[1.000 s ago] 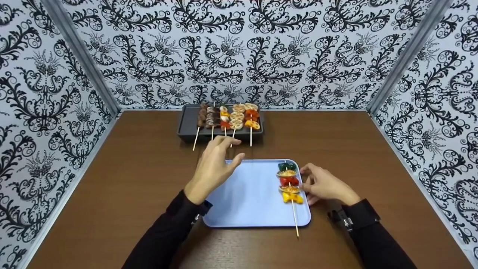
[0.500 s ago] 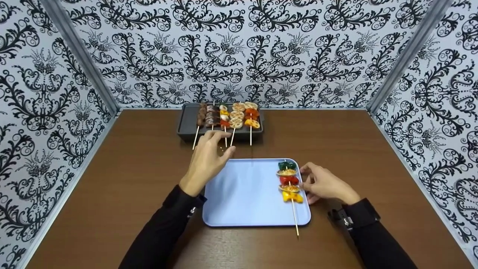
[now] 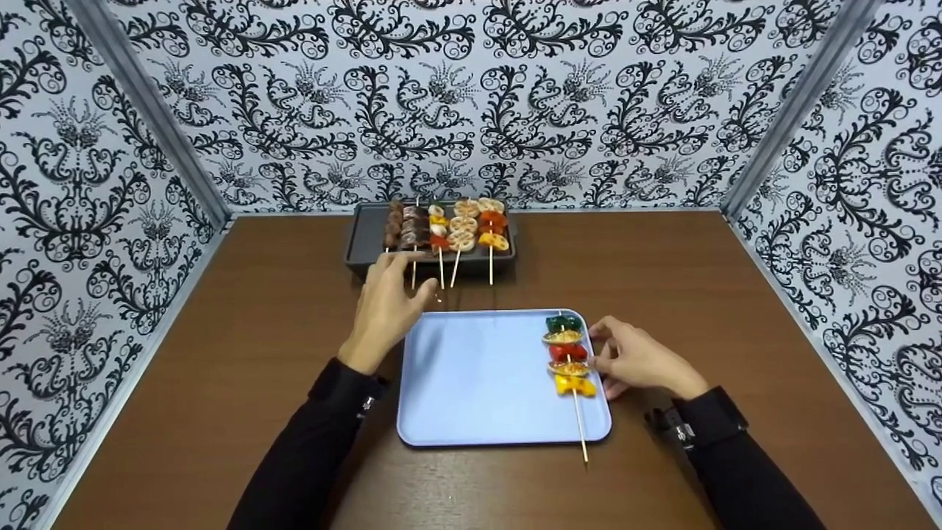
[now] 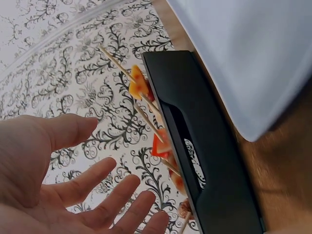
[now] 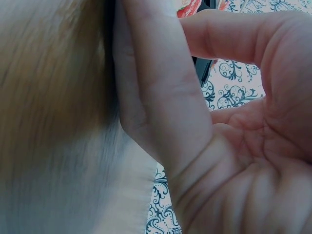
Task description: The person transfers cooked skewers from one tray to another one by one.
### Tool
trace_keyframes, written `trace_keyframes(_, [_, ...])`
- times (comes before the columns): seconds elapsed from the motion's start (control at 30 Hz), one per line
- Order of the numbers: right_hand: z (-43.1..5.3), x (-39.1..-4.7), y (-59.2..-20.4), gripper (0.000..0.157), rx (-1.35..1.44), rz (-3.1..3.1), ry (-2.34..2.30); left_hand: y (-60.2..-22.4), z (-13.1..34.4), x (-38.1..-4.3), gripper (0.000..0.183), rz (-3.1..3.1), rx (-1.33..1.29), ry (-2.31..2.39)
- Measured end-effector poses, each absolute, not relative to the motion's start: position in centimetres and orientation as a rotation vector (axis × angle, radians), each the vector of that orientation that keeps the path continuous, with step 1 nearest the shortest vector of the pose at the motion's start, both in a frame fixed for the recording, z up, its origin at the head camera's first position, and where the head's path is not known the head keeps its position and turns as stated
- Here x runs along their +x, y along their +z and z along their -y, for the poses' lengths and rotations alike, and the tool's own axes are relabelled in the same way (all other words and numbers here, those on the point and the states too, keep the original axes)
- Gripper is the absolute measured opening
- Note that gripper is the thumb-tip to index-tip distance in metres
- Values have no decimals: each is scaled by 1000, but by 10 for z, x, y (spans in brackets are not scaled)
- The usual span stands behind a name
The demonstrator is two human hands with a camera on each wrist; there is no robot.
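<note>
My left hand (image 3: 386,305) reaches over the table just in front of the dark grill pan (image 3: 360,232), thumb and fingers spread, holding nothing. In the left wrist view its open palm (image 4: 29,170) faces the pan's black side, where several stick ends jut past the rim. On the pan lie several skewers, among them a lotus root skewer (image 3: 462,224) and a meat skewer (image 3: 394,224). My right hand (image 3: 644,358) grips the right rim of the light blue tray (image 3: 478,383), thumb on the edge. Beside it, a skewer with peppers and mussels (image 3: 568,353) lies on the tray.
The brown wooden table (image 3: 257,294) is enclosed by patterned walls (image 3: 456,110) at the back and sides. The mussel skewer's stick overhangs the tray's front edge. The tray stands in front of the pan, with a strip of table between them.
My left hand has moved left and slightly away from me, from above the tray's far left corner toward the left skewers' sticks. The right hand stays at the tray's rim.
</note>
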State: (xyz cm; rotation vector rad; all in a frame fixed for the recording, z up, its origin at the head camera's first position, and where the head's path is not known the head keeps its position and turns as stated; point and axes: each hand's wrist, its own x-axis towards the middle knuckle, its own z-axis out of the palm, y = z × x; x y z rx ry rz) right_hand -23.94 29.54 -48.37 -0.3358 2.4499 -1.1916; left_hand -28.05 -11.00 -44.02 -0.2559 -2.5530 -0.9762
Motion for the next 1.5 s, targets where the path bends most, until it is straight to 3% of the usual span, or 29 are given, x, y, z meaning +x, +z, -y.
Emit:
trace_keyframes(1.0, [-297,-239,-486,48,-329,-2456,-1187,-455,145,-305,46,2536,-25,-945])
trace_keyframes(1.5, [-296,-238,-483,52,-344,-2403,-1280,-461,160,-315,36,2467,-30,-1005])
